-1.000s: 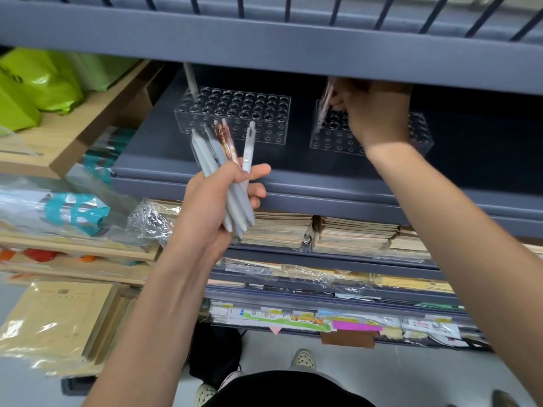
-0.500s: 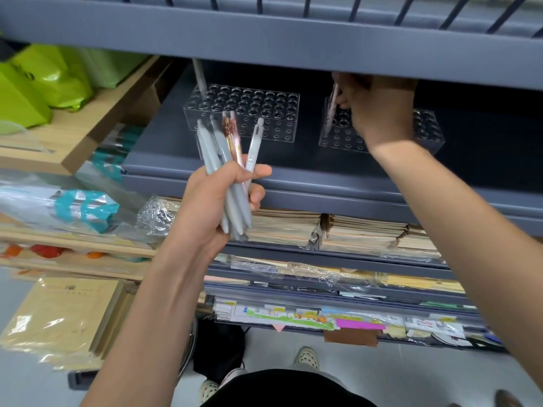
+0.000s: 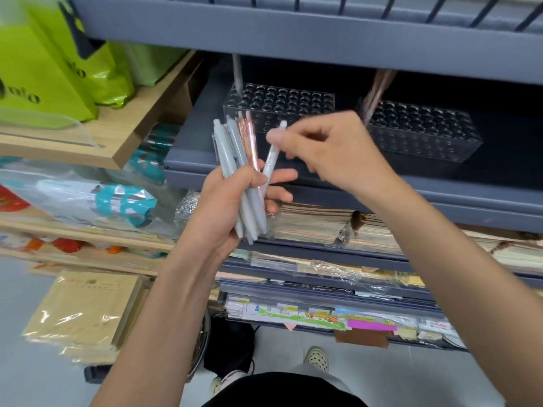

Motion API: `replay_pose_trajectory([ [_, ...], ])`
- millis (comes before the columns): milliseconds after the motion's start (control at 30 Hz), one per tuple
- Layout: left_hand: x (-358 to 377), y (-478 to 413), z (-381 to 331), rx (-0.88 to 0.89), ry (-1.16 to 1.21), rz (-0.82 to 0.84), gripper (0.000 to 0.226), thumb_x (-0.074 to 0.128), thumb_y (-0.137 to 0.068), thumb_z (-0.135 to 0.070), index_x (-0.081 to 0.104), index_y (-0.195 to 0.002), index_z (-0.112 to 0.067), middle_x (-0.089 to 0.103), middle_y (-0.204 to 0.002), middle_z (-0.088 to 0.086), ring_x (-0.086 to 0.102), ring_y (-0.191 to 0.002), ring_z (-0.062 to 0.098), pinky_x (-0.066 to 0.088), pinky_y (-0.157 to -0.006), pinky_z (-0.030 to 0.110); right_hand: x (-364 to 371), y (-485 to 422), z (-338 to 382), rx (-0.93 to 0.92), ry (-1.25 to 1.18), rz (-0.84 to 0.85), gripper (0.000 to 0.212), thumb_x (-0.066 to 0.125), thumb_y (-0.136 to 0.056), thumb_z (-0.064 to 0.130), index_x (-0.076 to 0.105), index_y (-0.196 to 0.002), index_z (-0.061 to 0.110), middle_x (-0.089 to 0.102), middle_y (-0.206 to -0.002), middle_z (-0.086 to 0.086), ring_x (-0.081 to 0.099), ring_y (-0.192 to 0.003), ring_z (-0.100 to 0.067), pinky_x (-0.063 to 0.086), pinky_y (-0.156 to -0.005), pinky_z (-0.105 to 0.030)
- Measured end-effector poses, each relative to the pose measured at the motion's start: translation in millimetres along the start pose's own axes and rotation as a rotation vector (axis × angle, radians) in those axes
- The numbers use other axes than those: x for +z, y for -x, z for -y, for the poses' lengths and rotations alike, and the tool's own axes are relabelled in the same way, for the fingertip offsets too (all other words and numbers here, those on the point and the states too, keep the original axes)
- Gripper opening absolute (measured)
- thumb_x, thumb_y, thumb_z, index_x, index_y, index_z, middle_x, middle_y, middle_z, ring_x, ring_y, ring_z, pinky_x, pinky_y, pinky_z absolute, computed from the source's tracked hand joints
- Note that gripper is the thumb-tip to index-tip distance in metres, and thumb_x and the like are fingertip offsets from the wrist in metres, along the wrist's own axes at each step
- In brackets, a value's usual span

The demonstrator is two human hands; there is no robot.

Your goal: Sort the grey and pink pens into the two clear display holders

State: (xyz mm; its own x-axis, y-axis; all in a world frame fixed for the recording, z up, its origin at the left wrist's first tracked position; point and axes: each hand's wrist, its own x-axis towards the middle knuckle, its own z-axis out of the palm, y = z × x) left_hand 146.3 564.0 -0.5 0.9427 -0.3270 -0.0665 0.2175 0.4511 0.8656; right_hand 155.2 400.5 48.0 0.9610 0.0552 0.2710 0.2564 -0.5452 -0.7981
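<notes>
Left grip [image 3: 226, 207]: closing round a bundle of pens [image 3: 235, 160], grey and pink, in front of the shelf's [image 3: 191, 148] front edge.
Left holder [image 3: 293, 98]: sitting near the shelf's left edge, one grey pen [image 3: 237, 74] standing in its back-left corner.
Right grip [image 3: 329, 151]: pinching, as far as the blur is allowing, the pale pen [image 3: 271, 163] at the bundle's right side.
Right holder [image 3: 426, 127]: sitting further right, pink pens [image 3: 377, 92] leaning at its back-left corner.
Risk: drawing the pale pen out may be dragging neighbours loose, since one fist is clamping them all; its washed-out colour is inviting the wrong holder.
Hidden: the upper shelf [image 3: 293, 39] is cutting off the standing pens' tops; the bundle's exact count is escaping the view.
</notes>
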Motion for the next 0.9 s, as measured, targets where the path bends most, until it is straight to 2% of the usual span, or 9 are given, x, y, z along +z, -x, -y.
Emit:
replay_pose_trajectory([
  [133,-18,5,-5,0.029,-0.044,0.036,0.027,0.044,-0.086,-0.001,0.055,-0.110,0.003,0.076,-0.094,0.021,0.076,-0.081,0.031,0.059,-0.065,0.029,22,2,12,0.008,-0.101,0.026,0.023,0.074,-0.085,0.034,0.073,-0.071,0.016,0.057,-0.052,0.006,0.047,-0.044,-0.003,0.039,-0.044,-0.017],
  [267,-41,8,-12,0.028,-0.009,0.092,0.013,0.042,-0.088,0.002,0.050,-0.096,-0.004,0.075,-0.098,0.025,0.074,-0.094,0.040,0.060,-0.073,0.033,40,3,18,0.006,-0.312,-0.136,0.024,0.066,-0.091,0.026,0.072,-0.081,0.005,0.064,-0.068,-0.014,0.056,-0.051,-0.017,0.050,-0.047,-0.030],
  [333,-52,10,-13,0.022,-0.046,0.083,0.013,0.044,-0.088,-0.001,0.049,-0.098,-0.008,0.075,-0.100,0.023,0.075,-0.089,0.037,0.060,-0.068,0.031,47,4,20,0.014,-0.408,-0.270,0.024,0.063,-0.093,0.028,0.069,-0.083,0.006,0.065,-0.067,-0.006,0.058,-0.051,-0.018,0.051,-0.047,-0.031],
  [400,-61,11,-12,0.010,-0.094,0.040,0.008,0.047,-0.088,-0.005,0.048,-0.095,-0.010,0.077,-0.095,0.018,0.074,-0.068,0.027,0.057,-0.057,0.030,53,4,22,0.030,-0.485,-0.335,0.021,0.062,-0.094,0.027,0.066,-0.084,0.009,0.065,-0.068,-0.001,0.060,-0.052,-0.020,0.052,-0.048,-0.032],
  [467,-67,12,-11,-0.007,-0.092,0.001,0.011,0.053,-0.083,-0.009,0.046,-0.092,-0.010,0.076,-0.086,0.015,0.065,-0.052,0.023,0.052,-0.050,0.029,60,4,23,0.045,-0.486,-0.295,0.016,0.062,-0.094,0.023,0.066,-0.085,0.010,0.067,-0.069,-0.002,0.063,-0.053,-0.020,0.054,-0.050,-0.031],
  [533,-71,11,-10,-0.012,-0.086,-0.016,0.015,0.055,-0.080,-0.010,0.046,-0.092,-0.010,0.074,-0.080,0.013,0.060,-0.048,0.022,0.050,-0.049,0.029,67,5,23,0.054,-0.471,-0.196,0.005,0.066,-0.092,0.014,0.067,-0.090,0.010,0.069,-0.071,-0.004,0.065,-0.056,-0.020,0.056,-0.054,-0.030],
  [667,-70,8,-14,0.006,-0.078,-0.033,0.013,0.056,-0.081,-0.010,0.051,-0.093,-0.011,0.074,-0.079,0.010,0.058,-0.046,0.020,0.049,-0.047,0.028,68,-2,24,0.039,-0.450,-0.077,0.012,0.069,-0.087,0.005,0.069,-0.098,0.007,0.073,-0.074,-0.007,0.069,-0.064,-0.018,0.057,-0.062,-0.026],
  [767,-73,7,-17,0.013,-0.081,-0.062,0.019,0.062,-0.081,-0.012,0.052,-0.098,-0.012,0.069,-0.074,0.003,0.053,-0.043,0.018,0.046,-0.046,0.027,59,-22,25,0.045,-0.481,-0.254,0.005,0.065,-0.091,0.011,0.068,-0.090,0.014,0.072,-0.072,-0.003,0.070,-0.063,-0.019,0.057,-0.061,-0.026],
  [900,-83,10,-21,0.024,-0.062,-0.066,0.018,0.067,-0.091,-0.022,0.053,-0.098,-0.015,0.060,-0.071,-0.002,0.049,-0.044,0.016,0.045,-0.045,0.025,50,-65,12,0.062,-0.474,-0.483,0.013,0.062,-0.093,0.009,0.063,-0.082,0.015,0.071,-0.064,0.001,0.071,-0.061,-0.019,0.058,-0.065,-0.029],
])
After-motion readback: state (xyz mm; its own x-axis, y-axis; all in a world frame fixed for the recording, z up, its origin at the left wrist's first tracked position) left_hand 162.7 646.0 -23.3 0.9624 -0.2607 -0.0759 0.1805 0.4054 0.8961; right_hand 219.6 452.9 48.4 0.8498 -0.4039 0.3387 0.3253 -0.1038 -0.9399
